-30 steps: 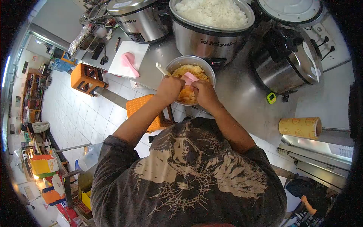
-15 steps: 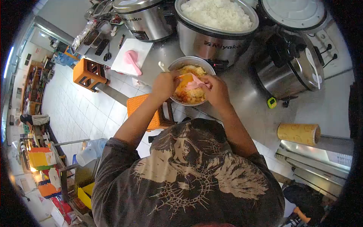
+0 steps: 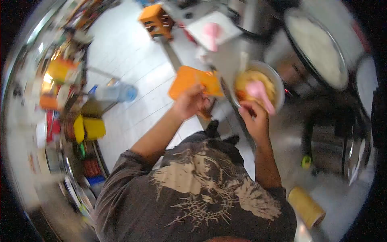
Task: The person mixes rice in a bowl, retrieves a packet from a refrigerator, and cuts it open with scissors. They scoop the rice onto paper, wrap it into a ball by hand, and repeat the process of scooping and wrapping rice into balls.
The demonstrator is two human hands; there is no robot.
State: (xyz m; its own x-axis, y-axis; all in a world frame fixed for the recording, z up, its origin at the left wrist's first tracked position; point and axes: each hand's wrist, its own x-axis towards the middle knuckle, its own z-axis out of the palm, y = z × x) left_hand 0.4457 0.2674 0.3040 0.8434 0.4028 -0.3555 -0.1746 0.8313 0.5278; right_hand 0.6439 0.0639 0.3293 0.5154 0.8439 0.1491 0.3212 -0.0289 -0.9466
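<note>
Pink spoon (image 3: 257, 90) in pot (image 3: 281, 84) — right hand (image 3: 256, 119) by rim, left hand (image 3: 188, 104) blurred — whether fingers grip, unclear.

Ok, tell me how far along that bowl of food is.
Partway, I'd judge. The bowl already holds yellow food and a pink spoon. The right hand is at its near edge; the left hand is off to the side, any contents too blurred to tell. A reddish patch shows unblended at one side, so mixing probably remains.
</note>
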